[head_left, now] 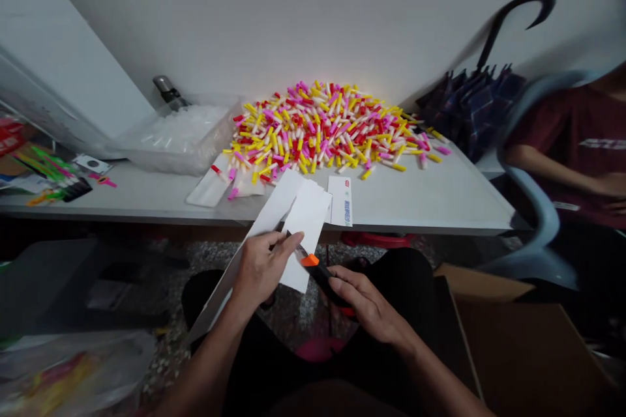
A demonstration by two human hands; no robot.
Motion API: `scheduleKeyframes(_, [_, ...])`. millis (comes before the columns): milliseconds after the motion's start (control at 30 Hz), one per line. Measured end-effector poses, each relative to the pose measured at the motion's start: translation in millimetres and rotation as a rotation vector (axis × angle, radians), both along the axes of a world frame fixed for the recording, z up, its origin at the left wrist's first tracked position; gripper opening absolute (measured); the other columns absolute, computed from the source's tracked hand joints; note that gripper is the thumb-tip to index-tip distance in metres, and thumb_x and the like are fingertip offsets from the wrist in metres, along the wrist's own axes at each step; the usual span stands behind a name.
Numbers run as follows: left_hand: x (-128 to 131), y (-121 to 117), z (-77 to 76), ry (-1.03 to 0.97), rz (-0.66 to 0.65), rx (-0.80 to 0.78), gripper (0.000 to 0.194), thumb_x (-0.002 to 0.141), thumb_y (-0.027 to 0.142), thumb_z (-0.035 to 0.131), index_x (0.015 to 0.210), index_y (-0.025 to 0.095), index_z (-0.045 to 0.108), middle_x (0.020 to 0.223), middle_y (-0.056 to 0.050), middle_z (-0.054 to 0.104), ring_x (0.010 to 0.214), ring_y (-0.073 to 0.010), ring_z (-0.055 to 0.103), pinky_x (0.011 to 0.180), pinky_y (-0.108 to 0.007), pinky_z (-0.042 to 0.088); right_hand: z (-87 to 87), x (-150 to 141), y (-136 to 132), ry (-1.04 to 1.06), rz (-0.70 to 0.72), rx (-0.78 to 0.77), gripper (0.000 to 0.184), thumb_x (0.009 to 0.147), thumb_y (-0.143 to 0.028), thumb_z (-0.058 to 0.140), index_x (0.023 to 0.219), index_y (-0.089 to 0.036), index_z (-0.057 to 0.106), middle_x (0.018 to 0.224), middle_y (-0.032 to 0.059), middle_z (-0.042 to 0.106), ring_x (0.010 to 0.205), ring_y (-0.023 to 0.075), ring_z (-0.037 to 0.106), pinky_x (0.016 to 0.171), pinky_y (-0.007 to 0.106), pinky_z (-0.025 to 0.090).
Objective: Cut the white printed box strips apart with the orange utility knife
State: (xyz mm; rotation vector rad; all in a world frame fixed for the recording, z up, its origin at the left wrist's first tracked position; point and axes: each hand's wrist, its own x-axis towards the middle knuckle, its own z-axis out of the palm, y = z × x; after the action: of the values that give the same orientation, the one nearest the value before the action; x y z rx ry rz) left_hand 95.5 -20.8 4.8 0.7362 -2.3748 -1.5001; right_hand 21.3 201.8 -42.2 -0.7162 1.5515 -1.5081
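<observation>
My right hand [366, 303] is closed round the handle of a black and orange utility knife [320, 273], its blade pointing up and left. My left hand [267, 264] pinches white cardboard [303, 218] over my lap, its thumb close beside the knife's blade. A longer white strip [235, 280] runs under the left hand, down toward my left knee. Whether the blade touches the cardboard I cannot tell. Just beyond, a small printed card [341, 201] lies near the front edge of the white table [420, 202].
A heap of small red, yellow, pink and white tubes [317, 127] covers the table's middle. Left of it stands a clear plastic container [180, 133]. A dark umbrella [469, 101] leans at the right, near a seated person [567, 137]. A cardboard box [528, 352] sits at lower right.
</observation>
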Motion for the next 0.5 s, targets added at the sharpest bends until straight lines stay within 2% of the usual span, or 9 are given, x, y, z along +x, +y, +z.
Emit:
scheduleKeyframes(167, [-0.3,-2.6,-6.1,-0.018,-0.01,0.052,0.052,0.088,0.066,0.07,0.07,0.017,0.07,0.056,0.001,0.059,0.055,-0.0132,0.053,0.053,-0.024,0.033,-4.0,0.4,-1.8,-0.163,0.028,0.03,0.044,0.106,-0.059,0.048,0.097,-0.019,0.065,0.066,-0.0005,0.062,0.055,0.0141,0.057,0.049,0.025,0.042])
scheduleKeyframes(300, [1.4,-3.3,-5.2,0.019,-0.043,0.081,0.047,0.093,0.062,0.065,0.084,0.018,0.077,0.067,0.0,0.069,0.064,-0.0153,0.06,0.06,-0.024,0.042,-5.7,4.4,-5.0,-0.228,-0.001,0.001,0.045,0.104,-0.059,0.049,0.097,-0.018,0.067,0.065,0.0004,0.063,0.053,0.0139,0.057,0.049,0.024,0.043])
scheduleKeyframes(400, [6.5,-9.9,-2.3,0.095,-0.027,0.045,0.04,0.097,0.055,0.063,0.096,0.019,0.081,0.085,-0.002,0.076,0.08,-0.0173,0.068,0.074,-0.025,0.049,-8.5,-2.2,7.8,-0.228,-0.09,-0.026,0.046,0.102,-0.06,0.051,0.098,-0.018,0.07,0.068,0.0027,0.064,0.057,0.0164,0.058,0.048,0.026,0.043])
scheduleKeyframes(467, [13.4,-19.0,0.0,0.151,0.012,-0.004,0.034,0.097,0.05,0.064,0.101,0.02,0.082,0.098,-0.002,0.079,0.093,-0.0186,0.07,0.084,-0.025,0.05,-11.4,-24.3,30.3,-0.134,-0.2,0.005,0.048,0.1,-0.063,0.052,0.102,-0.02,0.074,0.069,0.0055,0.066,0.056,0.0188,0.058,0.05,0.03,0.044])
scheduleKeyframes(500, [18.2,-24.7,1.0,0.176,0.04,-0.024,0.032,0.097,0.048,0.065,0.103,0.021,0.082,0.104,-0.002,0.079,0.098,-0.0189,0.071,0.089,-0.025,0.05,-12.7,-42.0,44.9,-0.037,-0.322,0.048,0.048,0.098,-0.064,0.054,0.105,-0.022,0.076,0.073,0.0078,0.07,0.057,0.0204,0.06,0.054,0.033,0.047])
